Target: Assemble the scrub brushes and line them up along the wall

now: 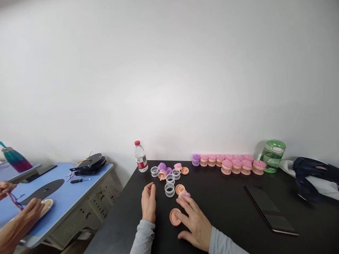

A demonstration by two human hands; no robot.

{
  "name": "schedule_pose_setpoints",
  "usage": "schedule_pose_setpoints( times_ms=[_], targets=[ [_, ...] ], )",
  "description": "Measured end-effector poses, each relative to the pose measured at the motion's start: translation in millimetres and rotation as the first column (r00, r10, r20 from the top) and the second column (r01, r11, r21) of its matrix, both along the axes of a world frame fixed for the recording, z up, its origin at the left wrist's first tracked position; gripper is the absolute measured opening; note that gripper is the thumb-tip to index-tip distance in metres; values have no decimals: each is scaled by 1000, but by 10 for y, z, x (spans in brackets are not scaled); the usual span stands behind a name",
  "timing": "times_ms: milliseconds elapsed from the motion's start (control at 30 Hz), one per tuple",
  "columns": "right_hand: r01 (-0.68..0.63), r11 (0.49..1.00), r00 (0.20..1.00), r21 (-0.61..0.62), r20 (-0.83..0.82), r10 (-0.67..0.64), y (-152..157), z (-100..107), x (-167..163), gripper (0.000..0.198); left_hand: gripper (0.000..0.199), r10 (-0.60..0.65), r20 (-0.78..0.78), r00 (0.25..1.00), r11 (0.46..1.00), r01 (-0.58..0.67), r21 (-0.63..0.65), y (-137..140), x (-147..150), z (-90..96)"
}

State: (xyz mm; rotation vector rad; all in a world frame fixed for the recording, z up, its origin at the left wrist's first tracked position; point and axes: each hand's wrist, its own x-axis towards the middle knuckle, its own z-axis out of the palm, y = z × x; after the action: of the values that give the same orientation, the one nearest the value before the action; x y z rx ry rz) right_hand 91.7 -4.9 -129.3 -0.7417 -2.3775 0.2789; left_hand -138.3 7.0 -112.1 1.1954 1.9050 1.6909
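My left hand (148, 204) rests on its edge on the black table, fingers extended and holding nothing. My right hand (195, 222) is spread open, thumb apart. Its fingertips are at a small brush head with pinkish bristles (185, 194), slightly blurred, and close to a round peach cap (175, 217) with a knob in its middle. Another peach cap (180, 189) lies just beyond. Between the hands and farther back are several clear plastic rings (170, 194). Behind these lie a purple bristle head (162, 167), a pink bristle head (178, 166) and more peach parts (184, 171).
Several assembled pink round brushes (226, 167) and a purple one (196, 160) line the back. Around them stand a water bottle (141, 157) and a green container (272, 157). A phone (270, 210) lies right. At the blue table (62, 190), another person's hands (31, 211) hold wires.
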Motion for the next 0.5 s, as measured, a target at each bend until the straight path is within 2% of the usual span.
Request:
schedule_pose_setpoints(
  times_ms=[100, 167, 300, 367, 433, 500],
  targets=[
    [138, 990, 985, -39, -95, -141, 217, 72, 46, 45, 29, -65, -51, 997, 998, 65, -13, -16, 32, -24],
    [189, 979, 973, -82, -120, -198, 353, 89, 97, 51, 32, -118, -96, 988, 993, 116, -23, 22, 109, -53],
    [184, 969, 968, -164, -141, -208, 465, 21, 92, 69, 50, -179, -179, 967, 983, 171, -59, 177, 276, -103],
    [169, 965, 965, -200, -167, -204, 465, -21, 47, 69, 40, -193, -215, 957, 981, 180, -78, 237, 321, -95],
    [157, 959, 956, -235, -209, -208, 466, -32, 23, 61, 27, -200, -240, 950, 979, 185, -83, 245, 337, -56],
    [149, 951, 937, -271, -267, -223, 472, -2, 53, 53, 22, -198, -252, 947, 980, 187, -69, 191, 346, 7]
  ],
)
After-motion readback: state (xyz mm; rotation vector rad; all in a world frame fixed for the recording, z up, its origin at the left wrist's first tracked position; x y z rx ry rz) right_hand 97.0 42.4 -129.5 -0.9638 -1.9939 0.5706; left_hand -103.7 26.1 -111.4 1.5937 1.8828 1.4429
